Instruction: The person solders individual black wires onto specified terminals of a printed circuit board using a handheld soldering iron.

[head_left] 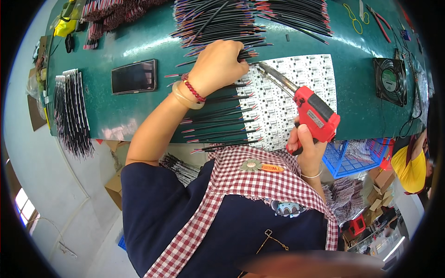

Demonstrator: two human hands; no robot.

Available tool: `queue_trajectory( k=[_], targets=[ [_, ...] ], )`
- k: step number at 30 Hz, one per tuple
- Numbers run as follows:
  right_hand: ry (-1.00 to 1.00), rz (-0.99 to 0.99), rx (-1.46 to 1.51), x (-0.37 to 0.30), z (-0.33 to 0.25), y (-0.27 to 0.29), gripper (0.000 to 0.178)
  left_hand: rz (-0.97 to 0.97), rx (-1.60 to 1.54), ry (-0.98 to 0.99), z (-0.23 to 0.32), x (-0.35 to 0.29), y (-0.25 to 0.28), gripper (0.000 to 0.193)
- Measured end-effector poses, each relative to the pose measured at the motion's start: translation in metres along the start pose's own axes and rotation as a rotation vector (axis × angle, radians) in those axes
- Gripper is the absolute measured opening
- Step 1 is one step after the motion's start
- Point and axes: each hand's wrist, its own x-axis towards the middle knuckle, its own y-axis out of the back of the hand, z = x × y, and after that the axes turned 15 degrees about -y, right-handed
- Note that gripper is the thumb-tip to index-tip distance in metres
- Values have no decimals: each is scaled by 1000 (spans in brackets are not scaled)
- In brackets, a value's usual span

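My right hand (pixel 307 146) is wrapped round the grip of a red and black soldering gun (pixel 317 116). Its tip rests near the upper left corner of a white circuit board panel (pixel 301 78) printed with rows of small black components. Close to that tip, my left hand (pixel 221 62) has its fingers closed on a black cable, whose held part is mostly hidden by the fingers. Several black cables (pixel 215 118) with bared coloured ends lie along the panel's left edge, spaced one below another.
Bundles of black cables (pixel 218 21) lie at the back of the green table (pixel 139 111). Left stand a phone (pixel 134 77) and a stack of wired strips (pixel 72 109). Right are a black fan (pixel 390 81), red-handled pliers (pixel 381 23) and yellow scissors (pixel 353 19). A blue crate (pixel 340 160) sits below the edge.
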Motion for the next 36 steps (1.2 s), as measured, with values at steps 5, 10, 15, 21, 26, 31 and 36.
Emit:
queue_trajectory(
  k=[5, 10, 15, 21, 26, 31, 36],
  targets=[
    [-13, -58, 293, 0, -2, 7, 29, -11, 4, 7, 1, 1, 1, 21],
    [7, -100, 333, 0, 4, 8, 30, -39, 14, 14, 2, 2, 2, 22],
    [-44, -102, 253, 2, 4, 3, 36, -46, 1, 35, 1, 2, 2, 22],
    [-29, -136, 336, -1, 7, 7, 25, -41, 48, 9, 10, -1, 4, 15],
    [-59, -113, 287, -2, 8, 7, 24, -20, 56, -30, 15, -3, 4, 13],
    [-70, -73, 215, -2, 9, 6, 21, -53, 112, -29, 16, -2, 5, 11],
    [-35, -55, 98, -3, 15, 7, 19, -24, 170, -78, 18, -4, 4, 9]
  ],
)
